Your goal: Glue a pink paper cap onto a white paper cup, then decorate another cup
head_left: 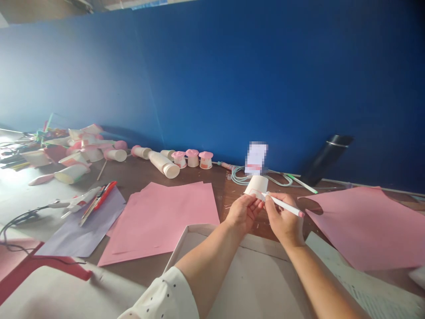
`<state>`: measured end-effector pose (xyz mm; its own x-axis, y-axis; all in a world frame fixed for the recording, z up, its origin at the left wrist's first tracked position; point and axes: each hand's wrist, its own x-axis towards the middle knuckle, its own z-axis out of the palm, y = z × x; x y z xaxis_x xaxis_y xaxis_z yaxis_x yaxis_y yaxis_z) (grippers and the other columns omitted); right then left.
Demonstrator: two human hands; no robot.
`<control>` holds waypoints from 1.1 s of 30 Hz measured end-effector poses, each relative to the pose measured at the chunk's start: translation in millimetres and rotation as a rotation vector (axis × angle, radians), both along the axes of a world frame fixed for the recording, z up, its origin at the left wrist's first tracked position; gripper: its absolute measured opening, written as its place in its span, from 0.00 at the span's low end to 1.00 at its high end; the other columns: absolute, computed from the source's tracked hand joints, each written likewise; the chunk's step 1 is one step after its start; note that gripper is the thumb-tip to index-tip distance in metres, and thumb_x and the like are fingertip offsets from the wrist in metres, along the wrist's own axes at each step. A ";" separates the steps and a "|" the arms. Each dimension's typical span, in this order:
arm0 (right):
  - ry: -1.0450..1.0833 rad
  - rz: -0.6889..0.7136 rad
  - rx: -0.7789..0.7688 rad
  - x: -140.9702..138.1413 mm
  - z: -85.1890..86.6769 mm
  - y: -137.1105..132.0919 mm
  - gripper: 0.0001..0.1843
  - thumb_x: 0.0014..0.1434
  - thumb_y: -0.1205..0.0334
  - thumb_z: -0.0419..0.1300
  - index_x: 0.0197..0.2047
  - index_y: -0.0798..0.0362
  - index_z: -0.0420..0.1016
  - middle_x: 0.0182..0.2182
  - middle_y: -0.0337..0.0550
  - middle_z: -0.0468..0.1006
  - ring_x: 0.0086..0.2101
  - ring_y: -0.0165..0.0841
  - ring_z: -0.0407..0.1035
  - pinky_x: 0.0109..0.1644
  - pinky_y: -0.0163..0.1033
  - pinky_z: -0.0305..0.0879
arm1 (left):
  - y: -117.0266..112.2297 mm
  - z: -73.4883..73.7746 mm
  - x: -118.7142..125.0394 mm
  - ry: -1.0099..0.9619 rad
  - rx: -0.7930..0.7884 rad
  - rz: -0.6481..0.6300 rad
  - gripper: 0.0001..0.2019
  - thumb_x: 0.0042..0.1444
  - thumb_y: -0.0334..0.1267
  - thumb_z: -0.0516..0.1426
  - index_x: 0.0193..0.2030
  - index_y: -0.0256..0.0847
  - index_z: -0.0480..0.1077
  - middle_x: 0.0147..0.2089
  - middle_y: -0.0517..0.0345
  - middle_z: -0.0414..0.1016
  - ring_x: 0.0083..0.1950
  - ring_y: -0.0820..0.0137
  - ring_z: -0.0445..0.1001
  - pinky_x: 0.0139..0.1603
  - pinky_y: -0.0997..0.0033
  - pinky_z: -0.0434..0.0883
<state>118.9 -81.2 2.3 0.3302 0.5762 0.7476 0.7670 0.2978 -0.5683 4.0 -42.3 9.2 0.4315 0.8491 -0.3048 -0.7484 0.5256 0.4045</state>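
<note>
Background: blue partition (212,79), flat and smooth. Below: dark brown tabletop (229,190), bearing matt pink sheets (166,217), thin and straight-edged. Foreground: shallow white box (259,274) with low, stiff-looking walls. Beyond its far wall: left hand (244,213), thumb and fingertips pinching the near, wider end of a white cup (257,183); right hand (287,221), thumb and fingers closed around a white marker (286,206). Cup: held above the tabletop or resting on it, hard to tell which; tapered, apparently paper, with fine pinkish lines (255,191) on the near side. Probably very light, springy and easily dented under squeezing; best taken gently by the rim or base, clear of the lines to avoid smearing fresh ink. To the left: three similar cups (192,161) under pink caps (192,152). Marker: slim, smooth, pink-ended barrel, probably light, stiff and faintly slippery; best pinched close to the tip. Contact between tip and cup: too fine to confirm.
</note>
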 end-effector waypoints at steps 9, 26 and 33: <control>-0.002 0.000 0.003 0.4 -1.7 0.7 0.14 0.64 0.50 0.60 0.39 0.52 0.75 0.32 0.48 0.82 0.28 0.34 0.76 0.32 0.38 0.73 | 0.3 -2.1 -0.2 -0.011 0.001 0.008 0.06 0.59 0.23 0.57 0.32 0.29 0.73 0.28 0.51 0.76 0.29 0.73 0.77 0.40 0.75 0.77; 0.005 -0.004 0.002 0.9 -3.3 1.5 0.14 0.64 0.49 0.61 0.39 0.53 0.75 0.32 0.48 0.82 0.28 0.34 0.76 0.32 0.38 0.73 | 0.5 -2.5 -0.7 -0.020 0.018 0.005 0.07 0.60 0.23 0.56 0.32 0.29 0.74 0.29 0.50 0.76 0.30 0.73 0.77 0.39 0.76 0.77; 0.016 0.010 -0.018 3.1 -5.0 2.1 0.15 0.64 0.48 0.60 0.39 0.53 0.75 0.33 0.49 0.83 0.29 0.36 0.77 0.32 0.39 0.74 | -0.1 -1.2 -0.8 -0.016 0.020 0.001 0.07 0.60 0.23 0.56 0.33 0.29 0.74 0.29 0.50 0.76 0.30 0.73 0.77 0.39 0.76 0.77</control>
